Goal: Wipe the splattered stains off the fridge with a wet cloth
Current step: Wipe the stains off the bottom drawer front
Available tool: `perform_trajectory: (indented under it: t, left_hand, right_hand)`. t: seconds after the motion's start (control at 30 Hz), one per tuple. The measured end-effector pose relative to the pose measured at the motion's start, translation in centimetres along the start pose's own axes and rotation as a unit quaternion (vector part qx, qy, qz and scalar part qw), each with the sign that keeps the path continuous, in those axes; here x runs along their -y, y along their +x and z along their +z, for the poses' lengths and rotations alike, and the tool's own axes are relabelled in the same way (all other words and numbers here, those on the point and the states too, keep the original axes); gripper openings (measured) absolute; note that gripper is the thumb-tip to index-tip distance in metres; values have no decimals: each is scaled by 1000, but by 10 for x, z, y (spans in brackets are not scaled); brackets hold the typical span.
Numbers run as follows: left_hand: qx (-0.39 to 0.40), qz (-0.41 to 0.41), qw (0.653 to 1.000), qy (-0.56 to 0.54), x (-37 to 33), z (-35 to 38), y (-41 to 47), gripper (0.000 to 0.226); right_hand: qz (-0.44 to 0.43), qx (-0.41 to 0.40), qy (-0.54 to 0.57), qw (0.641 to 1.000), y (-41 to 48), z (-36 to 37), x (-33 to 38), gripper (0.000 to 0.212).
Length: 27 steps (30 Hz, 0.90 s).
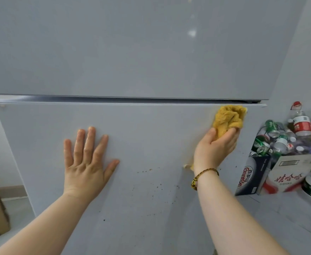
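Your right hand (pixel 215 148) grips the yellow cloth (pixel 228 119), which bunches above your fingers near the fridge (pixel 151 135) door's top right corner. Your left hand (pixel 87 161) lies flat, fingers spread, on the door.

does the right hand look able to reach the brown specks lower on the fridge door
Probably yes: the specks sit just below-left of the right hand holding the cloth, with only bare door between.

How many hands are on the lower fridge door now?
2. The left hand lies flat on the door, left of centre; the right hand holds a yellow cloth against its upper right corner.
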<state>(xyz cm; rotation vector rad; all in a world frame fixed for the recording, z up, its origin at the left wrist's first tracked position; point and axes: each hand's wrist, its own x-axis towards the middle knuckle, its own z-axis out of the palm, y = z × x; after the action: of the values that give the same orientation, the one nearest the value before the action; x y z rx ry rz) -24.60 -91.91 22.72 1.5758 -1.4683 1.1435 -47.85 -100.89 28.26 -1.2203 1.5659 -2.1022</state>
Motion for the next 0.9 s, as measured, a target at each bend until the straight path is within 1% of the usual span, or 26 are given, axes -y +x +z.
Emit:
perform_trajectory:
  t: [0.03, 0.07, 0.1, 0.17, 0.23, 0.27, 0.3, 0.33, 0.37, 0.4, 0.47, 0.5, 0.53, 0.57, 0.6, 0.63, 0.67, 0.77, 0.83, 0.9]
  left_hand:
    - [3, -7, 1000, -2, -1, 0, 0, 66]
    - [5, -12, 1000, -4, -2, -1, 0, 67]
    - [6, -15, 1000, -8, -3, -1, 0, 68]
    - [10, -20, 1000, -15, -4, -3, 0, 70]
    - [11, -24, 999, -21, -6, -3, 0, 71]
    - [7, -26, 999, -23, -6, -2, -1, 71]
    - [2, -29, 999, -26, -7, -2, -2, 71]
    - [-3, -27, 999, -26, -7, -2, -1, 71]
    - [-3, -26, 999, -28, -8, -2, -1, 72]
    - [-1, -25, 999, -29, -8, -1, -1, 72]
    - [5, -23, 999, -30, -7, -2, 0, 72]
    - [6, -25, 999, -30, -8, -1, 0, 72]
    - [7, -27, 999, -27, -8, -1, -1, 72]
    - [6, -29, 999, -26, -9, -1, -1, 72]
    - [7, -29, 999, -26, -9, -2, -1, 72]
    - [8, -28, 999, -27, -10, -2, 0, 72]
    - [12, -28, 999, -27, -10, -3, 0, 72]
    - [24, -34, 999, -17, -9, -5, 0, 73]
    - [25, -35, 999, -15, -9, -5, 0, 72]
    - [24, -36, 999, -14, -9, -4, 0, 71]
  right_hand:
    - [-32, -17, -9, 999, -10, 7, 3, 52]
    - [-111, -22, -21, 993, -22, 12, 2, 51]
    - [-209, 4, -44, 977, -32, 14, -3, 48]
    - [-382, 89, -100, 915, -41, 12, -19, 38]
    - [-488, 140, -136, 851, -24, 1, -29, 39]
    - [-520, 143, -148, 829, -11, -3, -32, 36]
    - [-530, 136, -159, 822, 2, -7, -36, 31]
    - [-513, 119, -163, 834, 15, -11, -37, 32]
    - [-476, 102, -159, 859, 27, -16, -39, 37]
    - [-420, 92, -145, 891, 37, -20, -38, 42]
    - [-276, 78, -101, 953, 47, -28, -31, 51]
    - [-209, 57, -74, 973, 49, -27, -28, 54]
    - [-154, 27, -49, 986, 47, -23, -25, 54]
    - [-122, -8, -30, 992, 41, -17, -21, 52]
    - [-121, -39, -21, 992, 31, -10, -17, 50]
    - [-146, -51, -23, 988, 17, -1, -16, 49]
    - [-195, -46, -32, 979, 1, 6, -17, 47]
    - [-366, 28, -76, 927, -26, 14, -28, 42]
    - [-431, 60, -97, 895, -19, 9, -34, 42]
    - [-458, 76, -91, 881, -5, 3, -38, 40]
